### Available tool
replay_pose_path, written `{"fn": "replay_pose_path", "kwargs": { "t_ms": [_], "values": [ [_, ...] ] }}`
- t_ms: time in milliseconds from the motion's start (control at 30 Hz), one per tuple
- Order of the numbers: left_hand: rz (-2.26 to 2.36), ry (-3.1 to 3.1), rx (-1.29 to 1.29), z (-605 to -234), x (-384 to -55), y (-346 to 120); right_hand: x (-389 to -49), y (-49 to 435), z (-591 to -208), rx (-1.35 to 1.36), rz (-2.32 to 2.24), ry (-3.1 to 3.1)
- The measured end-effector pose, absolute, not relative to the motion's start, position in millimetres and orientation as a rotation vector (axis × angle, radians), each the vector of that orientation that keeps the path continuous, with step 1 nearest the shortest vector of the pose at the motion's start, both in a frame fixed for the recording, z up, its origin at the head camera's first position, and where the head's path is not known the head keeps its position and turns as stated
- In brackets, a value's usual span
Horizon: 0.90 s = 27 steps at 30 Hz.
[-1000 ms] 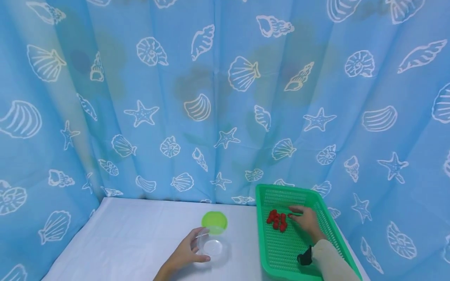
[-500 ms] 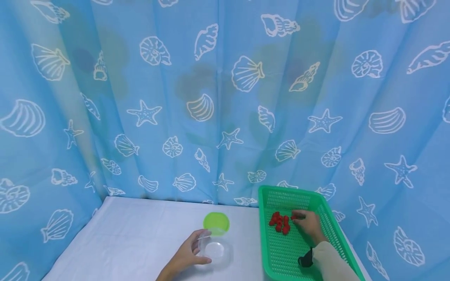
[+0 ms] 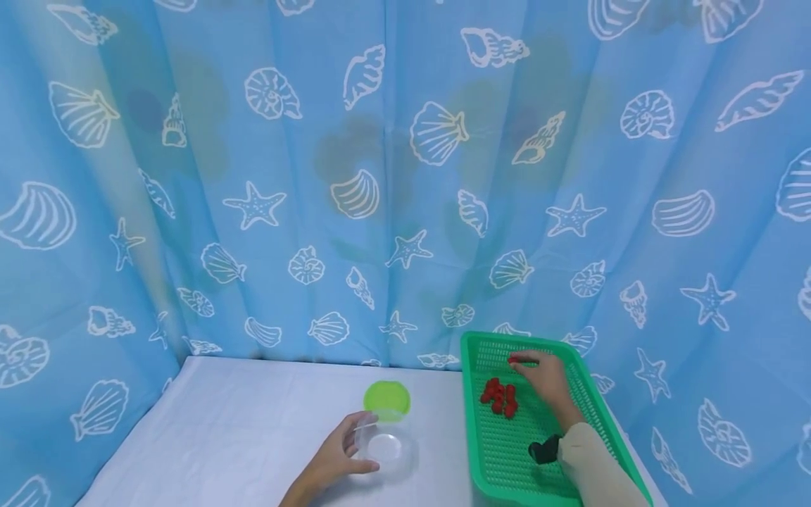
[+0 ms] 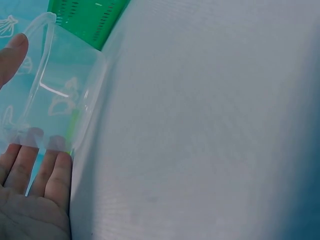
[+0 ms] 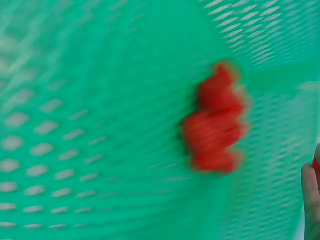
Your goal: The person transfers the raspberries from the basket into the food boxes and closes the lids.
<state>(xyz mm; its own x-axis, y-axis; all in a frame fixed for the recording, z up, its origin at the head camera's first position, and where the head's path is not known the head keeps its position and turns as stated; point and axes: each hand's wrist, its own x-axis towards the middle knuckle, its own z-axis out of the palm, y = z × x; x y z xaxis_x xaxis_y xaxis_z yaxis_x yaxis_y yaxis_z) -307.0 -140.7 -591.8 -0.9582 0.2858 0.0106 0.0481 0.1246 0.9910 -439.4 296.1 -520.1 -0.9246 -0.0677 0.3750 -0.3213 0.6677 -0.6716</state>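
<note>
My left hand grips a clear plastic tub by its side, thumb at the near rim and fingers around the far side. In the left wrist view the tub is see-through and its base is at the white tabletop. Over the far part of a green basket, my right hand pinches a small red piece between thumb and fingertips. Below it on the basket floor sits a cluster of similar red pieces, blurred in the right wrist view. What kind the red pieces are, I cannot tell.
A round lime-green lid lies flat just behind the tub. The perforated basket has raised walls at the table's right side. A blue curtain with white shell drawings hangs behind and on both sides of the white table.
My right hand has closed on a red piece near the cluster, then lifted it toward the basket's far end. My left hand and the tub stay in place.
</note>
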Motion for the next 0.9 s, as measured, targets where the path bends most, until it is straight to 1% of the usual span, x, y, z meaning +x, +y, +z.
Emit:
{"fn": "replay_pose_path", "kwargs": {
  "t_ms": [133, 267, 367, 500, 633, 900],
  "values": [
    [1.947, 2.213, 0.359, -591, -308, -140, -429, 268, -475, 0.37, 1.181, -2.483],
    [1.964, 2.193, 0.371, -593, -308, -139, -412, 230, -442, 0.521, 1.313, -2.368],
    [1.982, 2.175, 0.377, -595, -306, -140, -398, 199, -429, 0.631, 1.466, -2.29],
    [1.998, 2.163, 0.387, -596, -305, -142, -371, 154, -416, 0.711, 1.616, -2.241],
    [1.998, 2.167, 0.397, -593, -304, -143, -354, 116, -428, 0.771, 1.668, -2.205],
    [1.956, 2.227, 0.439, -595, -301, -138, -332, 70, -488, 0.672, 1.578, -2.402]
  ]
}}
